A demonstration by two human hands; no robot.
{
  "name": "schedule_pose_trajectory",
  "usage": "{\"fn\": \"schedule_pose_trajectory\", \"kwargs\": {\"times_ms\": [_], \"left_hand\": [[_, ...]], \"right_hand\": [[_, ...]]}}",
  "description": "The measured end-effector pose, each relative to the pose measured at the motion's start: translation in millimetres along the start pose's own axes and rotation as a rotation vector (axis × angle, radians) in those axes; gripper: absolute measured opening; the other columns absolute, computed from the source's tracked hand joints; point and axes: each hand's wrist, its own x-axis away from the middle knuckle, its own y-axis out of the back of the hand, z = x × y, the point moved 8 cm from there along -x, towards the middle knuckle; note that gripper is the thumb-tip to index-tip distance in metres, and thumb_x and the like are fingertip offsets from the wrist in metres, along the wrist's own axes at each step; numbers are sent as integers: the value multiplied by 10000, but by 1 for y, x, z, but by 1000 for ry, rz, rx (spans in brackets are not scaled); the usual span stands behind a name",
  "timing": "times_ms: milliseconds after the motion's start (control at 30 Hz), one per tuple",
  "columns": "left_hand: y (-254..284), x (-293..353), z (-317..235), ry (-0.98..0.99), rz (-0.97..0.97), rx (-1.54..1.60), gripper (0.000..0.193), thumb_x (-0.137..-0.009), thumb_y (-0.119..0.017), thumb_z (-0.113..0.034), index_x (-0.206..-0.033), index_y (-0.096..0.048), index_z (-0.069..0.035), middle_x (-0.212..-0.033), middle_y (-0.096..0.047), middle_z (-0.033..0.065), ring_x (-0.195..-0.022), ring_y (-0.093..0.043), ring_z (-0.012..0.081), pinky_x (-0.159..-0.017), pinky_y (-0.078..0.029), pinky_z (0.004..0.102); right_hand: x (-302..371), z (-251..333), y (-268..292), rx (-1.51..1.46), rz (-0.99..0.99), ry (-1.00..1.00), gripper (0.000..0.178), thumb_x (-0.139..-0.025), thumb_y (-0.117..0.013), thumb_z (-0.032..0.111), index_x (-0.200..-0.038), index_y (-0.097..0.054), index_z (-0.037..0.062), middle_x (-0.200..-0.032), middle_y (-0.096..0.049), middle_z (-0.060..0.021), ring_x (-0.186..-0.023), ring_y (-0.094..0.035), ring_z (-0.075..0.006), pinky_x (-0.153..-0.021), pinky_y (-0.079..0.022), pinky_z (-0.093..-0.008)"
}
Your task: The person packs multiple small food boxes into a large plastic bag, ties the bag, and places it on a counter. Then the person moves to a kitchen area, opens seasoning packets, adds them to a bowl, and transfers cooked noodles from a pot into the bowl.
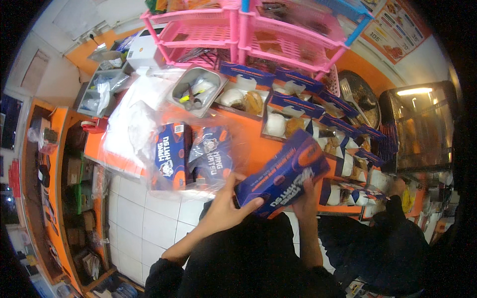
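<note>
Between my two hands I hold a closed blue and orange takeaway meal box (278, 174), tilted up above the counter's front edge. My left hand (233, 198) grips its lower left end, thumb on the printed face. On its right side my right hand (305, 198) is closed round the box, fingers partly hidden behind it. Left of it, two similar boxes (172, 156) lie in a clear plastic bag (211, 186) on the orange counter (256, 141). Behind, open meal boxes (276, 121) with white rice and brown fried food stand in rows.
A metal tray (196, 89) with scissors stands at the back. Pink plastic racks (198, 35) rise behind it. White plastic bags (144, 99) spread over the left. A glass display warmer (420, 126) is at the right, near a co-worker (382, 233) in black.
</note>
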Motion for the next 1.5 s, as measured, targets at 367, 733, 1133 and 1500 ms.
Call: {"fn": "schedule_pose_trajectory", "kwargs": {"times_ms": [367,733,1133,1500], "left_hand": [[11,50,70,69,441,-971,399,-801,-498,-167,-1158,-436,-1,-1118,-460,226,-965,-475,383,-839,-388,438],[42,34,27,53,246,-993,436,-780,-449,-105,-1199,-424,-221,-1158,-370,314,-1064,-417,402,-868,-342,512],[152,26,-53,-78,-327,-558,706,-655,-490,106,-1250,-111,130,-1159,-249,409,-931,-440,516,-761,-423,458],[120,47,-34,-206,-6,-1160,215,-757,-478,-113,-901,-485,46,-874,-528,183,-689,-575,248,-507,-474,262]], "right_hand": [[-81,-97,-185,170,271,-398,435,-808,-469,451,-969,-550,55,-791,-606,-71,-639,-582,-138,-619,-491,-258],[-131,-29,-146,868,311,124,455,-744,-620,286,-1066,-500,-13,-905,-588,-65,-788,-554,-129,-737,-435,-247],[-92,-47,-190,1435,846,88,652,-715,-636,363,-1184,-412,-32,-988,-570,-92,-938,-520,-181,-859,-377,-292],[-135,-106,-141,1470,418,49,640,-792,-480,494,-1126,-439,-50,-1107,-475,-239,-1083,-438,-301,-928,-321,-379]]}}
